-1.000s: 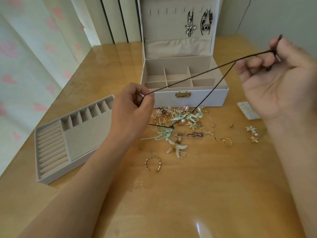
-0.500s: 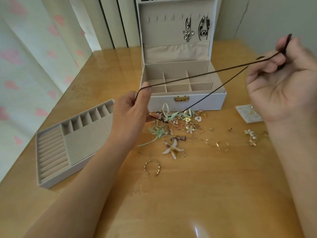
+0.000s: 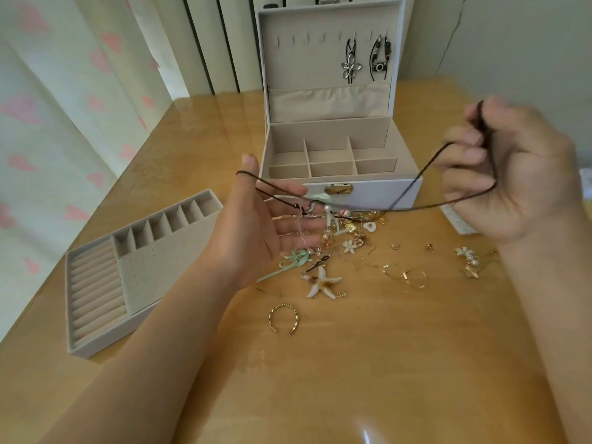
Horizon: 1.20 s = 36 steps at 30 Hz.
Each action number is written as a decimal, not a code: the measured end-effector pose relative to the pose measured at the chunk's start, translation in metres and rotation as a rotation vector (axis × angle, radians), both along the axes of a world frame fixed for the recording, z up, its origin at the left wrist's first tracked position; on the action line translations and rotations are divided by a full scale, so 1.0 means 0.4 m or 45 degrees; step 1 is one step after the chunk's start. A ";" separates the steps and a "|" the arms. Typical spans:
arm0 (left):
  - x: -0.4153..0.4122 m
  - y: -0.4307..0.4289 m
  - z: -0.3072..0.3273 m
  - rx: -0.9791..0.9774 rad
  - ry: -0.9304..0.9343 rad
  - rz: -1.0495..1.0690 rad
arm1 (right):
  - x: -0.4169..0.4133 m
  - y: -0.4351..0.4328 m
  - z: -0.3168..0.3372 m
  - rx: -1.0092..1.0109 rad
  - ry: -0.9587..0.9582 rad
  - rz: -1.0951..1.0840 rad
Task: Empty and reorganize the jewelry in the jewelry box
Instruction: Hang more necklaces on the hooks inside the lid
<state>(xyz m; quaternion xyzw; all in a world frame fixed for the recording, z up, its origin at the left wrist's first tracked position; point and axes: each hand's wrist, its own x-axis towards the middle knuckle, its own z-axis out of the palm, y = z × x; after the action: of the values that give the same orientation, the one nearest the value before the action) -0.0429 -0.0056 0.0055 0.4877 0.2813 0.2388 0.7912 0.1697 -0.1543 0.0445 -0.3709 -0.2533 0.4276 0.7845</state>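
Observation:
A white jewelry box (image 3: 368, 197) stands open at the back of the wooden table, its beige compartments bare. Two necklaces (image 3: 350, 64) hang inside the lid. A dark brown cord necklace (image 3: 426, 168) stretches between my hands in front of the box. My left hand (image 3: 256, 229) is spread flat, palm up, with the cord looped over its thumb. My right hand (image 3: 512, 174) grips the other end of the cord in curled fingers. Below the cord lies a heap of loose jewelry (image 3: 349, 235): mint ribbon pieces, a starfish charm (image 3: 322, 282), gold earrings.
The removed ring-and-earring tray (image 3: 96, 315) lies at the left, near the table's edge. A gold open bangle (image 3: 284, 318) lies in front of the heap. Pearl and star earrings (image 3: 468, 261) sit at the right. A white earring card (image 3: 458, 222) pokes out beneath my right hand.
My left hand has opened from a pinch to a flat palm, the cord now hanging over its thumb. My right hand has lowered, and the cord sags instead of being taut.

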 end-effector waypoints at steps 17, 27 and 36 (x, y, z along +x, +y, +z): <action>-0.011 -0.013 -0.010 0.154 -0.426 -0.421 | -0.104 0.019 -0.028 -0.343 -0.977 0.266; -0.018 -0.012 -0.027 0.318 -0.382 -0.441 | -0.132 0.024 -0.040 -0.516 -1.656 -0.115; -0.018 -0.007 -0.038 0.339 -0.396 -0.534 | -0.114 0.028 -0.053 -0.356 -1.952 -0.278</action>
<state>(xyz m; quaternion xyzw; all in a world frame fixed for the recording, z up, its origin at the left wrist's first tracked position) -0.0502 -0.0086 -0.0098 0.5923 0.0159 0.1767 0.7860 0.1240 -0.1431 0.0235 -0.6806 -0.6297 0.0008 0.3745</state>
